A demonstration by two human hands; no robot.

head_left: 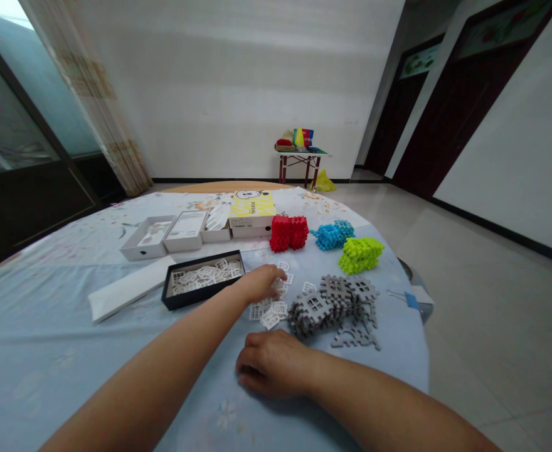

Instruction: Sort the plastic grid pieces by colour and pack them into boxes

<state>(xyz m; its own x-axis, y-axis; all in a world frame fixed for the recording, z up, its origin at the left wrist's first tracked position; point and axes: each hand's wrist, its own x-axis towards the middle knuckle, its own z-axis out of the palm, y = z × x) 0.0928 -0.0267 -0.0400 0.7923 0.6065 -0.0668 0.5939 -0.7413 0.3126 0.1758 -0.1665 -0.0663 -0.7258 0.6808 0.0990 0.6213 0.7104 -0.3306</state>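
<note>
My left hand [263, 284] reaches over a loose pile of small white plastic window pieces [271, 314], its fingers bent down among them. The fingertips are partly hidden, so what they pinch is unclear. Below the pile, my right hand [276, 363] rests on the tablecloth with its fingers curled in, and nothing shows in it. More white window pieces fill a black open box [203, 295] left of my left hand. Just beyond my right hand lies a stack of grey notched building tiles [313, 307], some with window openings.
Red [288, 233], blue [333, 235] and lime-green [360, 254] block stacks stand at the back right. A yellow-and-white box [252, 213] and open white boxes [148, 237] line the back. A long white lid [130, 290] lies left. The round table's edge curves along the right.
</note>
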